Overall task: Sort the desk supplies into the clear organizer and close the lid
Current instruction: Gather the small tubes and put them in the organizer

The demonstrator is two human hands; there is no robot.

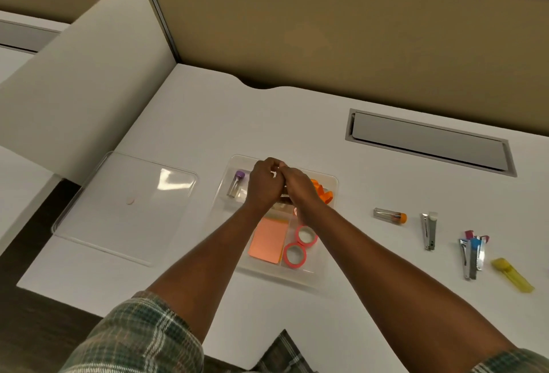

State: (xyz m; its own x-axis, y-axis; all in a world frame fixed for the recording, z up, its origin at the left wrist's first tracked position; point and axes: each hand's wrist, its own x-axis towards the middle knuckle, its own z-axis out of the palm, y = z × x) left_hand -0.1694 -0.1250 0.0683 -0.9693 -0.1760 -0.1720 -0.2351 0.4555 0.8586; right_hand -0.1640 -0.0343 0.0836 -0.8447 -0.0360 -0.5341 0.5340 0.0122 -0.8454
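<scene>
the clear organizer [326, 277] is set on the white desk [208, 123] with its top open, and everything below is placed relative to it. both hands are held together over its far half: the left hand [263, 184] and the right hand [298, 187] are curled with fingertips meeting around something small and pale (too small to be identified), so whether anything is truly gripped cannot be told.

inside the organizer, a purple-capped vial [236, 183] is seen in the far left compartment, an orange ribbon-like item [322, 191] in the far right one, an orange sticky-note pad [266, 240] in the near left compartment, and two pink tape rolls [300, 245] in the near right one, touching each other.

the clear lid [124, 206] is laid flat on the desk to the left of the organizer, apart from it. to the right of the organizer, an orange-capped vial [389, 215] lies nearest, then a silver staple remover [429, 231], a cluster of staple removers with blue and magenta parts [473, 255], and farthest out a yellow highlighter [512, 274]. plaid sleeves [142, 340] are seen at the near edge.
</scene>
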